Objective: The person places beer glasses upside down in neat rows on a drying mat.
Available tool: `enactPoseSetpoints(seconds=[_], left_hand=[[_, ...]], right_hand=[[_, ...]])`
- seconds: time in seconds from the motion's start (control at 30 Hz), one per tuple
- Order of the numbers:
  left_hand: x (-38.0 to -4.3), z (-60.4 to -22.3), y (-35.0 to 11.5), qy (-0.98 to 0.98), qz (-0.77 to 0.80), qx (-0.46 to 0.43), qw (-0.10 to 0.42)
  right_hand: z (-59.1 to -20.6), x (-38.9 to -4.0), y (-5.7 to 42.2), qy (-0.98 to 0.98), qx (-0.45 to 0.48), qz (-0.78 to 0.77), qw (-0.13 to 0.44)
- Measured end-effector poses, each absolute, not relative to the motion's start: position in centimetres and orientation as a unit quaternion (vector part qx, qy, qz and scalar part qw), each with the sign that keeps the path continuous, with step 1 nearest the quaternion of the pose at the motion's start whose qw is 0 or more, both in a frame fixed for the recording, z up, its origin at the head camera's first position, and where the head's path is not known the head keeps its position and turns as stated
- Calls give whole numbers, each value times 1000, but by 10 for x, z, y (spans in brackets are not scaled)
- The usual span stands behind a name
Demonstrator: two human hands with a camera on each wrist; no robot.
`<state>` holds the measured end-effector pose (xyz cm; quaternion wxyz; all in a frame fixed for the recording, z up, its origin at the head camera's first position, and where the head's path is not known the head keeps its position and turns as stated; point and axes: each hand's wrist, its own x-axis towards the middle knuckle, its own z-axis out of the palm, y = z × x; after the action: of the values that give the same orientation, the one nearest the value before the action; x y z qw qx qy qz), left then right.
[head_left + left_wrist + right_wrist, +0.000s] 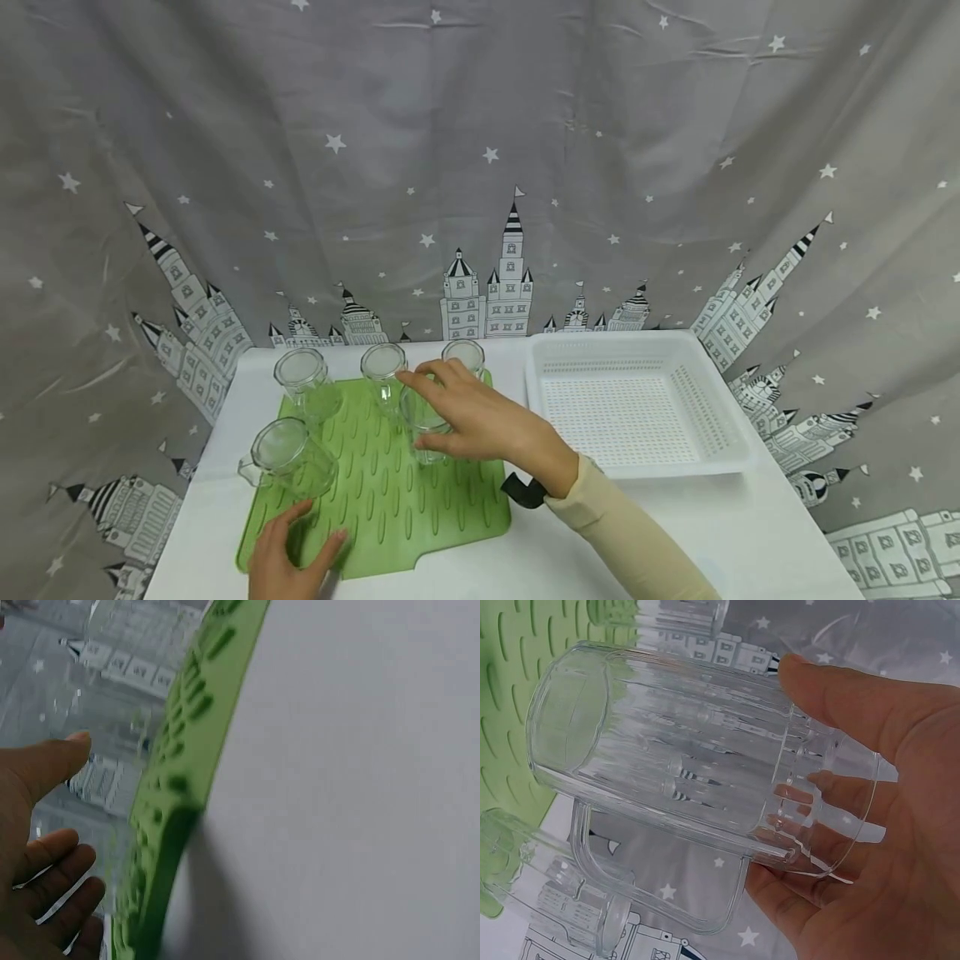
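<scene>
My right hand is at the top of a clear glass mug on the green drying mat. In the right wrist view the thumb lies along one side of the mug and the fingers curl round the other, some seen through the glass; its handle points away from the palm. My left hand hovers over the mat's front left part, fingers spread and thumb apart, holding nothing. The nearest mug to it is a glass mug with its handle to the left.
More glass mugs stand along the mat's back: one at the left, one in the middle and one at the right, partly behind my right hand. A white perforated basket sits right of the mat on the white table. A grey curtain hangs behind.
</scene>
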<state>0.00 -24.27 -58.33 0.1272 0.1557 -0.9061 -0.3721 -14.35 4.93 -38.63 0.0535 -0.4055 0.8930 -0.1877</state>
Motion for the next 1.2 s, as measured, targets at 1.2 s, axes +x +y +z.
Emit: enactPoseSetpoints(seconds=[1.2], left_hand=[[-80, -561, -147, -813, -579, -17, 49]], right_hand=[[-391, -138, 41, 879, -442, -177, 30]])
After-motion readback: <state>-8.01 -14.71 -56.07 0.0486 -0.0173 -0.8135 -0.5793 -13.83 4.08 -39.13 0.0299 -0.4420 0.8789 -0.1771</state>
